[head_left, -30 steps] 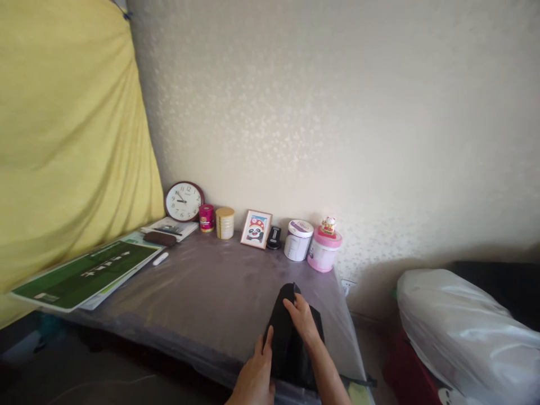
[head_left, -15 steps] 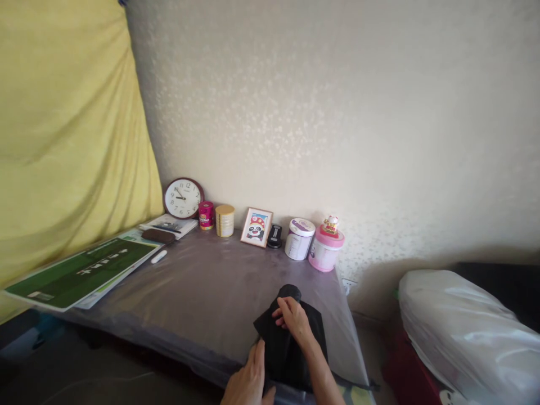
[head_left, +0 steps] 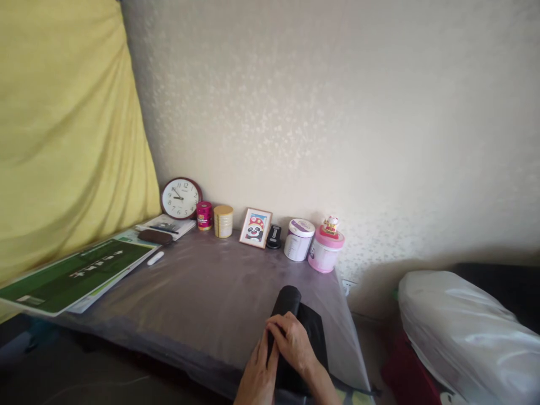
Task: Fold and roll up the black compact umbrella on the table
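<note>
A black fabric piece [head_left: 313,329], partly wrapped around a rounded roll, lies near the table's front right corner; I cannot tell what exactly it is. My left hand [head_left: 259,368] presses along its left side, fingers close together. Over the top, my right hand [head_left: 292,342] curls its fingers onto the fabric, their tips meeting those of the left hand. The hands cover the middle of the roll. To the right a flat flap spreads out, and a thin dark strap [head_left: 354,388] trails at the table's edge.
The table [head_left: 202,292] has a plastic cover. Along the wall stand a clock [head_left: 181,198], a magenta can [head_left: 204,216], a yellow-lidded jar [head_left: 223,221], a panda picture [head_left: 255,228], and white [head_left: 299,241] and pink [head_left: 325,252] tubs. A green board [head_left: 80,275] lies left; a white plastic bag [head_left: 468,332] is right.
My left hand has moved up and right to meet my right hand. The fabric's left corner has been folded in, leaving a narrower roll.
</note>
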Demonstrator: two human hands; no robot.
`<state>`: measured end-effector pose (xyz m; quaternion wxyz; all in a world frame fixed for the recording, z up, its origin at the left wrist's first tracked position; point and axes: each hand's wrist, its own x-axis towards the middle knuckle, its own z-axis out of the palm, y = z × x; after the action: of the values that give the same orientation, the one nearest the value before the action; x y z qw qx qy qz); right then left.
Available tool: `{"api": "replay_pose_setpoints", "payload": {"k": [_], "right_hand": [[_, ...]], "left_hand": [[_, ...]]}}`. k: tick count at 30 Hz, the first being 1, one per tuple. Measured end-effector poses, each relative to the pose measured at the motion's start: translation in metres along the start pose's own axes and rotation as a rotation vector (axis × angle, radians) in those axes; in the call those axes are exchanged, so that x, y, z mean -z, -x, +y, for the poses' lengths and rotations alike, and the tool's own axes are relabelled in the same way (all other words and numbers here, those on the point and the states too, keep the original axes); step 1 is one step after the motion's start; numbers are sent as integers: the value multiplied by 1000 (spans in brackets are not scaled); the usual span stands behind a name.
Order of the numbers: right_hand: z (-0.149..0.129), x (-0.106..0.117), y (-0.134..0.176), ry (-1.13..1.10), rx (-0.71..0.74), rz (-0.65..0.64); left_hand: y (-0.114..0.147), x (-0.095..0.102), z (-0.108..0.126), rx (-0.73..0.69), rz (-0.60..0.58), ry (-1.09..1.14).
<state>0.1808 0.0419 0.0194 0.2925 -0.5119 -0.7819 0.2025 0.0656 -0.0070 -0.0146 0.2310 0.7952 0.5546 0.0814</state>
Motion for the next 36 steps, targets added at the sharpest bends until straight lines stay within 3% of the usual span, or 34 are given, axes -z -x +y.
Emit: {"api": "replay_pose_setpoints", "payload": {"k": [3,6,13,18,23,27,32,36], "right_hand": [[9,-2,3,42,112,19],[24,-6,-9,94,118,17],[55,-10,-50,166,-1,85],[75,-1,-58,112,-199,279],[105,29,-24,76,-496,458],[118,47,19,-5,-632,454],[105,43,42,-103,-678,366],[89,36,43,-24,-588,392]], "left_hand": [[-4,-11,-5,11,3,39],[-5,-13,-6,18,-5,30],[-2,0,0,87,-60,74],[4,6,5,67,-71,49],[9,-2,1,34,14,126],[12,-2,-1,35,37,123],[15,-1,-1,15,63,130],[16,-3,-3,20,79,163]]}}
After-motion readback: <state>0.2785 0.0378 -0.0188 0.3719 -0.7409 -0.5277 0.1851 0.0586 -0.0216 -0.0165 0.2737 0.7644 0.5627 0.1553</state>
